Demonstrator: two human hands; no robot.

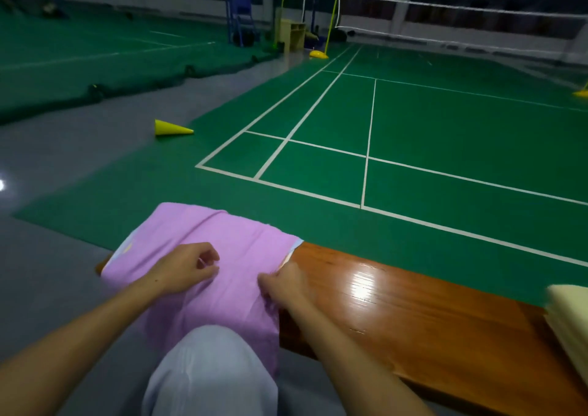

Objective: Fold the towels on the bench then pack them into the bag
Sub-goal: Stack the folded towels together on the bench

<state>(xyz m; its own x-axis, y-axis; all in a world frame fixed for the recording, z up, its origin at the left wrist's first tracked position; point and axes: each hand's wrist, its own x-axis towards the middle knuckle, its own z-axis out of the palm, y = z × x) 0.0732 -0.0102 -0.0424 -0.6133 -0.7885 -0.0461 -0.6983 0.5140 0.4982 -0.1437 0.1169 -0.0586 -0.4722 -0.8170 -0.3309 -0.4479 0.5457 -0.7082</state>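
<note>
The purple towel (219, 256) lies spread over the left end of the wooden bench (429, 313), covering that end completely; its near portion hangs off the bench's front edge and drapes down beside the person's knee (210, 368). The towel's long axis runs across the bench, from the far edge toward the person, not along the bench's length. The right hand (283, 283) sits at the towel's right border, where cloth meets bare bench wood; its fingers are closed in a pinch on that border. The left hand (187, 266) rests on the towel's middle, left of the right hand, fingers curled inward; whether it holds a fold of cloth or only presses on it cannot be determined. Judged from this layout, the next fold turns on the right border: the right hand is the nearer hand to it, and the towel body lies to the left of that grip, so the border would be carried leftward over the left hand's position. Open room: bare bench surface extends to the right of the towel up to a cream towel stack (569, 317) at the bench's right end, well apart. The towel's left and far edges overhang the bench, so cloth may slide off there. No bag is visible.
</note>
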